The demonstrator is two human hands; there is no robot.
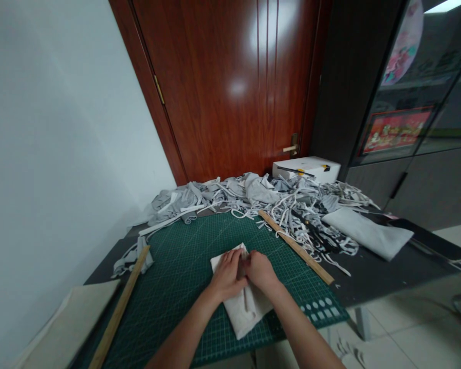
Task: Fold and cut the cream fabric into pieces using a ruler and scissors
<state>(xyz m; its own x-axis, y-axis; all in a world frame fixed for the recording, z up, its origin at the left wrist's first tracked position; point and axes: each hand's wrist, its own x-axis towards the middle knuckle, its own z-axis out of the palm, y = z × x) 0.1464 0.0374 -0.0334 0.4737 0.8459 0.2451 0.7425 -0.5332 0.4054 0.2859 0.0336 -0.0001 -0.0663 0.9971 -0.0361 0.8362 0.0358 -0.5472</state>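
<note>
A folded piece of off-white cloth (241, 313) lies on the green cutting mat (184, 266), close to the table's front edge. My left hand (227, 277) rests on its upper part, fingers stretched over the fabric and thumb toward the right. My right hand (258, 269) is curled at the cloth's upper right, its fingers closed and pressed together beside the left thumb. What those fingers pinch is hidden behind the hand. Creases run down the cloth below both hands.
A wooden strip (295, 247) lies right of the hands, another wooden strip (121, 307) at the left. Grey and white fabric scraps (253, 189) pile along the back, before a white box (311, 166). Folded grey cloth (369, 233) lies right; beige fabric (71, 323) lies front left.
</note>
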